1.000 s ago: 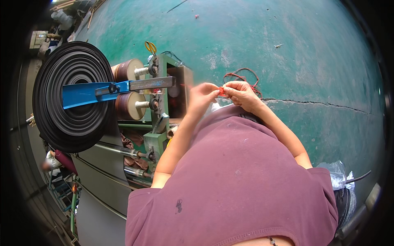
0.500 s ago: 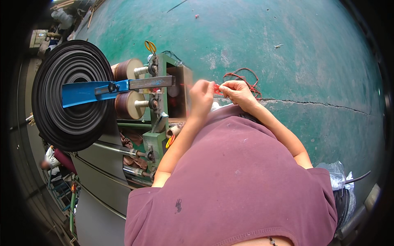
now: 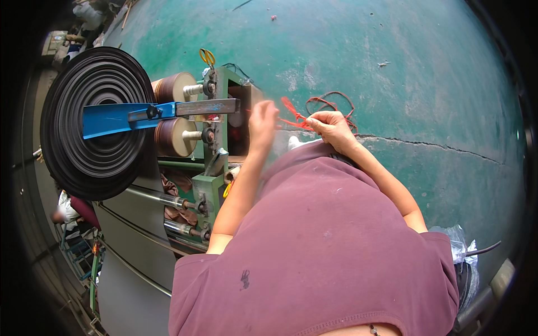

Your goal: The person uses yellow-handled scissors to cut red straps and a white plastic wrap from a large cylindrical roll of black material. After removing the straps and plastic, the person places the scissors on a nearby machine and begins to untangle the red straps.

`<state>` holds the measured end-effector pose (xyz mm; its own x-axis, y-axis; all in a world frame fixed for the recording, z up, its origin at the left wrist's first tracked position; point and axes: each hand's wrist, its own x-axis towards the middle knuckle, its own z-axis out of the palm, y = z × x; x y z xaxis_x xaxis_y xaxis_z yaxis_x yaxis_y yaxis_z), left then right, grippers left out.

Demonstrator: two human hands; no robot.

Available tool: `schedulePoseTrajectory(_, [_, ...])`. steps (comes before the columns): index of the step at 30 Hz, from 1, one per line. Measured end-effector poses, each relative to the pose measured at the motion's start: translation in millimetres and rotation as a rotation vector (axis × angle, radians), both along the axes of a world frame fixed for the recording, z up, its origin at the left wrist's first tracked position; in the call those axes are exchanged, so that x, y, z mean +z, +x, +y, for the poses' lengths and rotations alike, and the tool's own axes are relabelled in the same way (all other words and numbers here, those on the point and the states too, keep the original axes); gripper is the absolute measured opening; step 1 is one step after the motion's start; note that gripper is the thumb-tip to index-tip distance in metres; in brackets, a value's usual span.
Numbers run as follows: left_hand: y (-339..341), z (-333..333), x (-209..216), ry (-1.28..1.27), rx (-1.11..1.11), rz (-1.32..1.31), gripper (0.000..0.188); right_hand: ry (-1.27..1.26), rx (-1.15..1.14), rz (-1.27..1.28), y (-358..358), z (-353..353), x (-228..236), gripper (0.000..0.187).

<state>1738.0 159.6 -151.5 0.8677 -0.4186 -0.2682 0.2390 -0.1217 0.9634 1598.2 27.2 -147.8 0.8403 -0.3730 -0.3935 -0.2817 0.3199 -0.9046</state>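
Observation:
A red cord (image 3: 298,121) with a knot or loop in it hangs in front of me, its loose ends spread to the left. My right hand (image 3: 334,132) pinches it between thumb and fingers. My left hand (image 3: 263,126) is raised a short way left of the cord, beside the machine's box-like end, and its fingers are smeared by motion. Whether anything is in those fingers does not show. Beyond my right hand, more red cord (image 3: 352,106) lies in loose loops, seemingly on the green floor.
At left stands a machine with a large black roll (image 3: 61,123), a blue arm (image 3: 115,120) and two brown spools (image 3: 182,89). Yellow-handled scissors (image 3: 207,56) sit on its frame. Grey sheet (image 3: 126,269) runs below. Another person (image 3: 70,210) is at far left. Clear plastic (image 3: 457,238) lies at right.
My left hand has moved left, away from my right hand and the cord. The knotted cord now shows between them, with its ends loose. My right hand keeps its pinch.

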Motion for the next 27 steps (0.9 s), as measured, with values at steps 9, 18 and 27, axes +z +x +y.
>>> schedulePoseTrajectory(9, [-22,3,23,0.097,-0.299,0.346,0.03,0.016,-0.108,-0.096,8,0,-7,0.016])
schedulePoseTrajectory(18, [-20,0,6,-0.127,-0.174,0.609,0.016,-0.067,-0.044,-0.089,10,-1,-13,0.017])
schedulePoseTrajectory(27, [-19,-3,4,-0.246,-0.143,0.646,0.015,-0.05,-0.032,-0.06,10,-4,-4,0.017])
